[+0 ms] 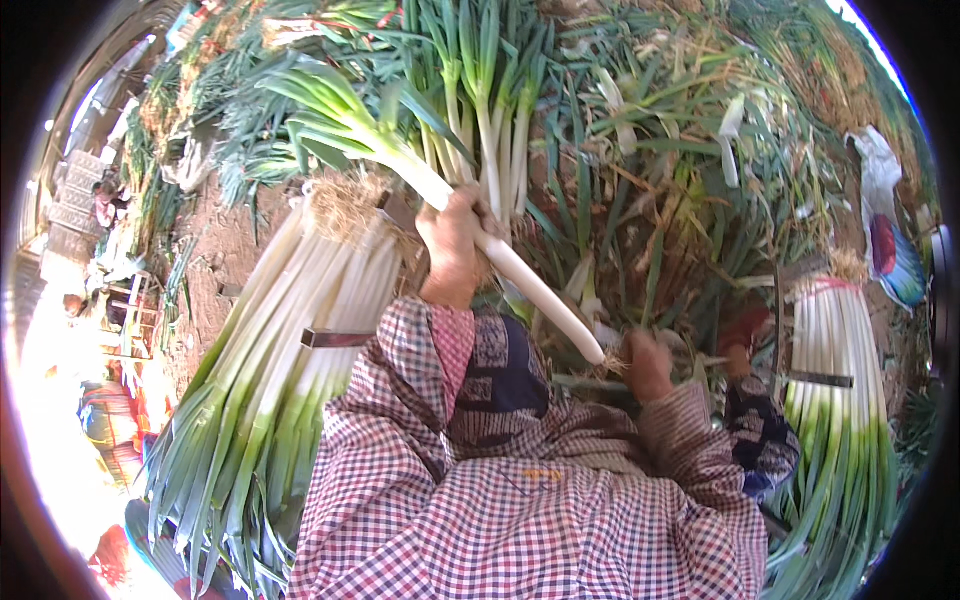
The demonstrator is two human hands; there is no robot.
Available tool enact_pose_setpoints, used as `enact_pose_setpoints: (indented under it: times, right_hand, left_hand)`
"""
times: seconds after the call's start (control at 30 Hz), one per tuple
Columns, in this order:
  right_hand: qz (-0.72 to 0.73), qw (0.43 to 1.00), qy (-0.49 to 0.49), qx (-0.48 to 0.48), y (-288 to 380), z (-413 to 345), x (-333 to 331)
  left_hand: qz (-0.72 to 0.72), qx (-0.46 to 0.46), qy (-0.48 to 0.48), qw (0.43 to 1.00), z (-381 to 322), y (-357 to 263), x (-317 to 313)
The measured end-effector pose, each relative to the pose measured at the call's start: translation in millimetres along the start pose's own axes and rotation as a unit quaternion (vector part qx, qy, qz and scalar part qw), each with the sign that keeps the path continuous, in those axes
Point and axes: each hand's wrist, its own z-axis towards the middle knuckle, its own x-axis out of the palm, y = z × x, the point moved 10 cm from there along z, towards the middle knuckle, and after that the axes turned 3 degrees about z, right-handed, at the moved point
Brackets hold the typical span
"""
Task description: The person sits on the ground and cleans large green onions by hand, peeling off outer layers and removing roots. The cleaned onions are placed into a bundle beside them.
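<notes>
My left hand (454, 232) is closed around the pale stem of a large green onion (536, 283). The onion slants from its green leaves at upper left down to its root end at lower right. Close beside those roots is my right hand (648, 364), blurred; whether its fingers hold anything is unclear. Several more green onions (489, 142) stand behind my left hand, leaves up. To the left, a thick bundle of green onions (300, 300) rests with its roots up and its leaves hanging down.
A tied bundle of green onions (840, 330) is at the right, by a metal bar (821, 379). Another metal bar (339, 339) crosses the left bundle. Loose leaves and peelings (660, 150) cover the ground ahead. A white bag (876, 169) lies at far right.
</notes>
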Motion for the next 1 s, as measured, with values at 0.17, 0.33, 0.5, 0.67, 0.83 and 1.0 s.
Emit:
enact_pose_setpoints:
  times: [0.17, 0.33, 0.5, 0.67, 0.83, 1.0]
  right_hand:
    - [-0.036, 0.963, 0.218, 0.153, -93.0, -55.1, 90.6]
    - [0.067, 0.982, 0.112, 0.137, -105.6, -6.4, 73.3]
    - [0.207, 0.946, 0.011, 0.249, -137.7, 61.7, 35.1]
    - [0.263, 0.939, -0.221, -0.01, -70.0, 182.7, -64.4]
    - [0.027, 0.932, -0.358, -0.059, -1.5, 271.2, -121.4]
    - [0.356, 0.913, -0.088, 0.177, -84.5, 322.1, -24.9]
  left_hand:
    - [0.024, -0.066, 0.042, 0.997, -3.9, 16.4, 9.8]
    - [0.057, -0.039, 0.102, 0.992, -15.3, 10.8, 37.1]
    - [0.089, -0.041, 0.179, 0.979, 3.6, 9.4, 86.8]
    - [0.211, -0.078, 0.183, 0.957, 18.4, 48.1, 117.2]
    - [0.302, -0.2, 0.172, 0.916, -7.8, 118.2, 118.6]
    - [0.278, -0.267, 0.204, 0.9, -16.9, 142.7, 125.5]
